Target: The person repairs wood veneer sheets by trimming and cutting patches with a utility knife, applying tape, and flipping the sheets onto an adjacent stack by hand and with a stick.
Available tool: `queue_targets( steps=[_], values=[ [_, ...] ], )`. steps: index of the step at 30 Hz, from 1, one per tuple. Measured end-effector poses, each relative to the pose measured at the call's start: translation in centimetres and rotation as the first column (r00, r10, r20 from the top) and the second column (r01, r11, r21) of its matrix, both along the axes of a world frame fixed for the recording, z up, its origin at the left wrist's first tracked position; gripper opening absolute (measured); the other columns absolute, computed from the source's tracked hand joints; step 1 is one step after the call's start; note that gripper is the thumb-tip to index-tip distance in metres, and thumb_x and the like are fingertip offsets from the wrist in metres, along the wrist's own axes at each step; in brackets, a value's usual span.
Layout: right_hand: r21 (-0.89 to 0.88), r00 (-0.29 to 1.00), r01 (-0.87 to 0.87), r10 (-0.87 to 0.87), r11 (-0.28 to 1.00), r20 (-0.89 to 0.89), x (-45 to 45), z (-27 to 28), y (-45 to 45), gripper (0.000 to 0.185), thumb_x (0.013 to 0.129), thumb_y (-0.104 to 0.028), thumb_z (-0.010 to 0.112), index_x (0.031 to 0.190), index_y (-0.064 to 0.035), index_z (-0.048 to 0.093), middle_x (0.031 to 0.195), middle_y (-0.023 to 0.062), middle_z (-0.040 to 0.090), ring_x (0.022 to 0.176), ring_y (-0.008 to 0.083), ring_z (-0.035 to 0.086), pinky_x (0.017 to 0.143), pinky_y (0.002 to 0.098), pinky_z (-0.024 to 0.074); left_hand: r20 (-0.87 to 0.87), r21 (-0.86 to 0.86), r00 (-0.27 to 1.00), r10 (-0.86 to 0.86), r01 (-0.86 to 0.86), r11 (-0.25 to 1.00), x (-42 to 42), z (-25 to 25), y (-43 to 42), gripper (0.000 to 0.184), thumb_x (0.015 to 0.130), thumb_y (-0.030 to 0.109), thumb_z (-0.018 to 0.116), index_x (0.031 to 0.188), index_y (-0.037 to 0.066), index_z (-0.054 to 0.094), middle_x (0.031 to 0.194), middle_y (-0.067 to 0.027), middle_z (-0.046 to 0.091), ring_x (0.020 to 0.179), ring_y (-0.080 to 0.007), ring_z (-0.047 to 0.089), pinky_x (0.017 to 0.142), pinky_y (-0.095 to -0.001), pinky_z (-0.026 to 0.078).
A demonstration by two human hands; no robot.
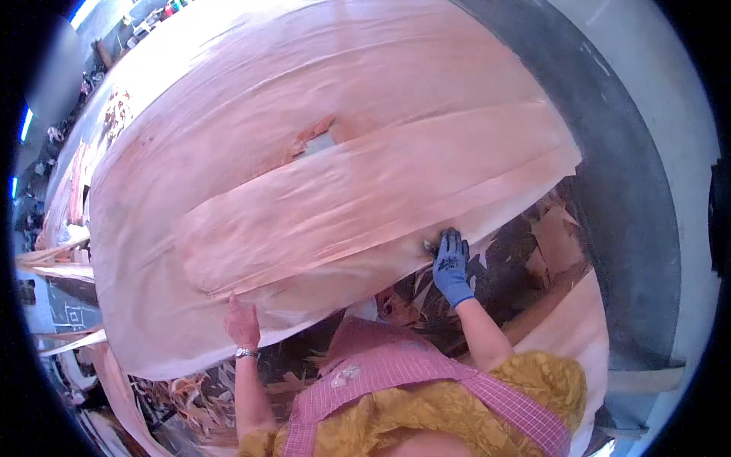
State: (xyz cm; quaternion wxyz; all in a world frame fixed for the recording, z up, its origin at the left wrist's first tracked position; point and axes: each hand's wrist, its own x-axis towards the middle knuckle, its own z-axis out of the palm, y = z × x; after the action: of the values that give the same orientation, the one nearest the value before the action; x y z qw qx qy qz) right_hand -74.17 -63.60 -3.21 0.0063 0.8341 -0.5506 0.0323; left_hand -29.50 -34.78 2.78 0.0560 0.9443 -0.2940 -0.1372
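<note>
A large thin pinkish wood veneer sheet (145,305) lies spread before me. On it rests a long narrower strip of veneer (365,190), its lower edge running between my hands. My left hand (243,326), bare with a wristwatch (245,353), touches the strip's lower left end with a fingertip stretched out. My right hand (451,266), in a blue glove with dark fingertips, lies with fingers extended on the sheet's near edge, just below the strip. Above the strip, a torn hole (318,145) shows a pale surface beneath, with a ragged reddish flap beside it.
Torn veneer scraps (194,400) lie under the near edge on the left, and more scraps (552,240) lie on the right. A dark grey band of floor (624,152) curves along the right. Loose veneer strips (61,263) stick out at the far left.
</note>
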Motion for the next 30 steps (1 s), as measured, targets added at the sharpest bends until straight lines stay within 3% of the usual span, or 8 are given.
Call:
queue_targets(
  steps=[1,3,6,12,15,20,24,30],
  values=[
    [0.05,0.999,0.018,-0.02,0.999,0.039,0.1,0.7,-0.7,0.059,0.084,-0.017,0.056,0.137,0.0029,0.04,0.141,0.0238,0.041,0.131,0.0388,0.039,0.11,0.0505,0.0284,-0.059,0.044,0.996,0.068,-0.066,0.997,0.7,0.1,-0.2,0.069,0.086,0.034,0.064,0.146,0.015,0.034,0.134,-0.0177,0.052,0.126,-0.0322,0.047,0.104,-0.0503,0.033],
    [0.154,0.993,0.038,-0.054,0.987,0.106,-0.3,1.8,-2.8,0.048,0.086,-0.017,0.056,0.13,-0.0007,0.047,0.133,0.0227,0.049,0.122,0.0388,0.046,0.105,0.0497,0.0355,0.217,-0.148,0.976,-0.021,0.055,0.988,1.1,-1.3,-1.3,0.064,0.086,0.031,0.065,0.142,0.013,0.039,0.13,-0.0178,0.054,0.118,-0.0348,0.05,0.098,-0.0483,0.037],
    [0.03,0.992,0.012,-0.015,0.999,0.126,1.4,4.4,-8.9,0.037,0.087,-0.022,0.06,0.12,-0.0074,0.055,0.125,0.0178,0.056,0.113,0.0367,0.052,0.096,0.0469,0.0444,0.382,-0.232,0.913,-0.14,0.242,0.942,0.0,0.5,-8.4,0.047,0.087,0.032,0.063,0.128,0.01,0.053,0.121,-0.0146,0.058,0.109,-0.0353,0.054,0.09,-0.0477,0.04],
    [-0.063,0.972,-0.129,0.138,0.99,0.188,7.7,6.1,-27.0,0.036,0.089,-0.021,0.06,0.123,-0.0108,0.058,0.126,0.0148,0.057,0.112,0.0337,0.057,0.09,0.0447,0.0499,0.143,-0.072,0.988,0.049,-0.039,0.997,0.1,2.9,-14.8,0.032,0.087,0.035,0.063,0.102,0.008,0.061,0.101,-0.0122,0.058,0.098,-0.0308,0.056,0.08,-0.0484,0.041],
    [-0.052,0.965,-0.206,0.211,0.977,0.157,10.2,4.6,-33.8,0.036,0.088,-0.02,0.06,0.124,-0.0127,0.058,0.124,0.0135,0.058,0.108,0.0331,0.059,0.087,0.044,0.0512,0.164,-0.017,0.982,0.094,-0.093,0.996,0.3,3.0,-14.6,0.033,0.087,0.037,0.063,0.102,0.008,0.06,0.101,-0.0117,0.059,0.097,-0.0307,0.056,0.079,-0.048,0.042],
    [0.173,0.955,-0.294,0.282,0.94,0.089,10.4,6.1,-36.6,0.034,0.086,-0.018,0.062,0.12,-0.0194,0.059,0.112,0.0135,0.06,0.096,0.035,0.062,0.072,0.0465,0.053,0.139,0.031,0.985,0.107,-0.112,0.993,-2.1,1.4,-15.2,0.05,0.088,0.038,0.063,0.127,0.008,0.052,0.123,-0.0166,0.054,0.117,-0.036,0.049,0.097,-0.0501,0.038],
    [-0.186,0.839,-0.493,0.521,0.85,0.156,6.2,4.7,-35.1,0.032,0.084,-0.017,0.063,0.116,-0.021,0.061,0.103,0.011,0.061,0.091,0.0315,0.062,0.071,0.0435,0.0528,0.063,0.071,0.964,0.257,-0.261,0.963,-4.7,0.5,-17.1,0.072,0.087,0.04,0.063,0.146,0.011,0.034,0.143,-0.0191,0.041,0.132,-0.0385,0.037,0.109,-0.0512,0.029],
    [0.098,0.887,-0.46,0.452,0.882,0.095,2.7,7.9,-40.5,0.021,0.087,-0.021,0.059,0.107,-0.016,0.061,0.102,0.0105,0.062,0.091,0.0303,0.062,0.074,0.0431,0.0519,0.124,0.022,0.95,0.287,-0.291,0.956,-7.1,-1.4,-21.3,0.077,0.085,0.043,0.064,0.15,0.019,0.029,0.15,-0.0199,0.032,0.137,-0.0372,0.032,0.112,-0.05,0.025]
  ],
)
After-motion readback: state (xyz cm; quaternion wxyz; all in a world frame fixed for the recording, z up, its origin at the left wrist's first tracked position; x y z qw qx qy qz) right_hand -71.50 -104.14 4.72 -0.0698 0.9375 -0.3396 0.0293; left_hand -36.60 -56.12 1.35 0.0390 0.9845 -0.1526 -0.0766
